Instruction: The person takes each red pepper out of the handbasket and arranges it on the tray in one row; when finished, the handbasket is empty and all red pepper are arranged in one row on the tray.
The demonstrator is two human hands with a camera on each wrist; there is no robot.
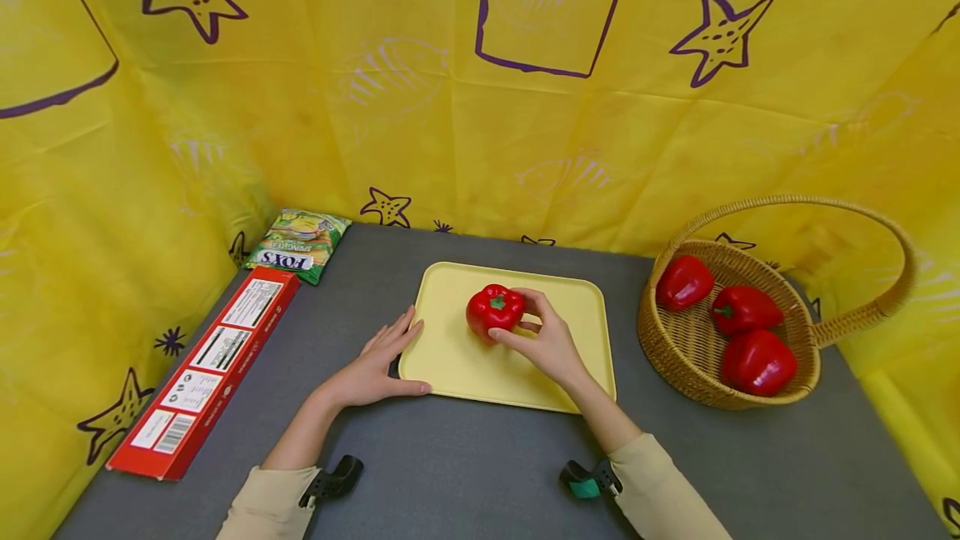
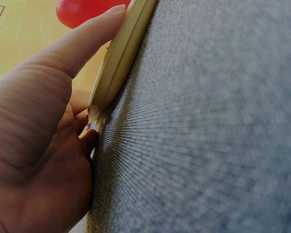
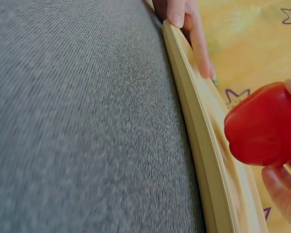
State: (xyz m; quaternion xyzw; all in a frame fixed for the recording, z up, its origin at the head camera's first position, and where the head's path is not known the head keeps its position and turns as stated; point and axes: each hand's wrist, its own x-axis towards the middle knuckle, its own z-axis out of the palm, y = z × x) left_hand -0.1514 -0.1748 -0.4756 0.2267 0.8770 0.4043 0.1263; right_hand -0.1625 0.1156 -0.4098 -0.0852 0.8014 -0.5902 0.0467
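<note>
A red bell pepper (image 1: 491, 312) with a green stem is over the middle of a pale yellow tray (image 1: 457, 369). My right hand (image 1: 551, 342) grips its right side between thumb and fingers, also visible in the right wrist view, where the pepper (image 3: 262, 126) shows close over the tray. On the tray's left edge rests my left hand (image 1: 375, 363), its fingers spread and straight. The left wrist view has that thumb (image 2: 87, 41) lying along the tray rim (image 2: 119, 58).
At right stands a wicker basket (image 1: 652, 348) with a tall handle, holding several red bell peppers (image 1: 759, 362). To the left lie a long red box (image 1: 206, 373) and a green Fox's candy bag (image 1: 300, 242). Yellow patterned cloth (image 1: 420, 132) hangs behind the grey table (image 1: 480, 473).
</note>
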